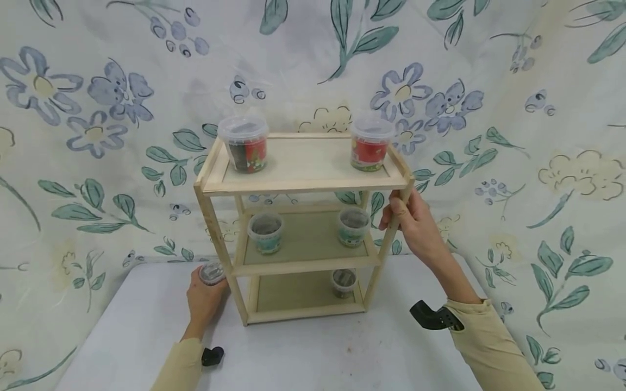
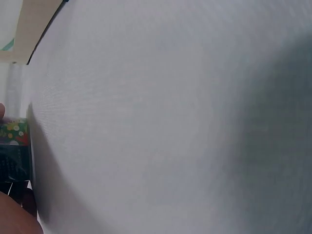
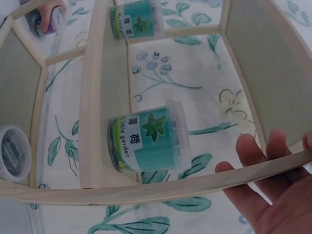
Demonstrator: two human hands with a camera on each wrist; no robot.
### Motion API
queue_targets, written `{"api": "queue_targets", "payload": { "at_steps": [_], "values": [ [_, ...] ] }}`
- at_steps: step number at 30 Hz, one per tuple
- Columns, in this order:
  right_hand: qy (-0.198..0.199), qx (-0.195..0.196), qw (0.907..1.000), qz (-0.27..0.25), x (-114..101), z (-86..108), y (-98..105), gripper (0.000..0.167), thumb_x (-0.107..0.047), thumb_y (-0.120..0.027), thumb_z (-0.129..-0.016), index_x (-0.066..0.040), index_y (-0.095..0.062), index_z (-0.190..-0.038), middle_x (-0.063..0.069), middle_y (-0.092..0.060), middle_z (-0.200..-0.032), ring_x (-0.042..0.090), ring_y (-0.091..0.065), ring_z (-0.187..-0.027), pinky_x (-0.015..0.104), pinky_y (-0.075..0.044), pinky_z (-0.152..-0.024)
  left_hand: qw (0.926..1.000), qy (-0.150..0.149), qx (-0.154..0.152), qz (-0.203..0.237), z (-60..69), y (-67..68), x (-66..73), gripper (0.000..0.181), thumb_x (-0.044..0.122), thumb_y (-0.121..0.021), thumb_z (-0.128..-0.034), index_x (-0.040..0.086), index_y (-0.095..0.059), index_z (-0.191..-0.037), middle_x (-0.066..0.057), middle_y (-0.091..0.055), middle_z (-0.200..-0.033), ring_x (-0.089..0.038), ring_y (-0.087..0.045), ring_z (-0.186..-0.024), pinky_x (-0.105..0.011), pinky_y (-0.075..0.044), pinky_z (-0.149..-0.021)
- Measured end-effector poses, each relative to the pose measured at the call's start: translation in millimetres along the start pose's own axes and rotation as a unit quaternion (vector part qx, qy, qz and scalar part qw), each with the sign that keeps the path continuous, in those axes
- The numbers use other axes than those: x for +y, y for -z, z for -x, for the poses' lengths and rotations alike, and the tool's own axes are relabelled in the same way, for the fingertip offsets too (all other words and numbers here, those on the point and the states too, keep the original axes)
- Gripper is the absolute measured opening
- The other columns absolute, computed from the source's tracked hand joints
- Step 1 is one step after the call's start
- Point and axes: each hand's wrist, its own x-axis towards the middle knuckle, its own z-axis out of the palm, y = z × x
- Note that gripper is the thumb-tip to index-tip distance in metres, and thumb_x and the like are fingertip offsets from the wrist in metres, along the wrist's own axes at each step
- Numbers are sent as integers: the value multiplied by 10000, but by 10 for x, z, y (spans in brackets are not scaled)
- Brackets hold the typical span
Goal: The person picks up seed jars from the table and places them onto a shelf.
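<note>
A three-tier wooden shelf point(image 1: 308, 189) stands on a white table. Beside its lower left post, my left hand point(image 1: 202, 301) holds a clear-lidded plastic cup point(image 1: 212, 273); its colourful label point(image 2: 14, 131) shows at the left edge in the left wrist view. My right hand point(image 1: 419, 224) grips the shelf's front right post just under the top tier, and the fingers point(image 3: 248, 151) show around that post in the right wrist view. Two lidded cups with red labels, left point(image 1: 246, 149) and right point(image 1: 370, 146), sit on the top tier.
On the middle tier are two teal-labelled cups, left point(image 1: 266, 233) and right point(image 1: 353, 228). One small cup point(image 1: 344, 282) sits on the bottom tier, to the right. Behind the table point(image 1: 303, 353) hangs a floral cloth point(image 1: 303, 65).
</note>
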Motion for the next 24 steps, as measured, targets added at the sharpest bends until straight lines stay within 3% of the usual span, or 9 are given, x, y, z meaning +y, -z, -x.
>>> {"api": "queue_targets", "payload": {
  "at_steps": [9,16,24],
  "values": [
    [18,39,10000,33,-10,5,-11,125,-153,-368,-1079,-39,-419,-1081,211,-553,-771,217,-635,-673,316,-570,-691,9997,25,-80,-219,41,37,37,864,286,-743,-848,-90,-265,-1462,-403,-416,-1389,-537,-429,-1280,-629,-353,-1063],
    [-87,50,9999,113,-8,26,-24,160,-147,-357,-1081,6,-400,-1107,213,-559,-778,215,-637,-683,317,-569,-703,9986,-402,32,-354,132,114,14,789,198,-759,-826,-119,-331,-1408,-409,-476,-1318,-546,-490,-1213,-630,-404,-1005],
    [-75,25,9998,169,-28,8,-24,155,-156,-356,-1082,-13,-399,-1121,202,-554,-798,199,-636,-693,317,-574,-701,9990,-321,-70,-296,229,230,-11,809,225,-746,-838,-95,-305,-1437,-378,-464,-1350,-525,-465,-1256,-626,-377,-1045]
  ]
}}
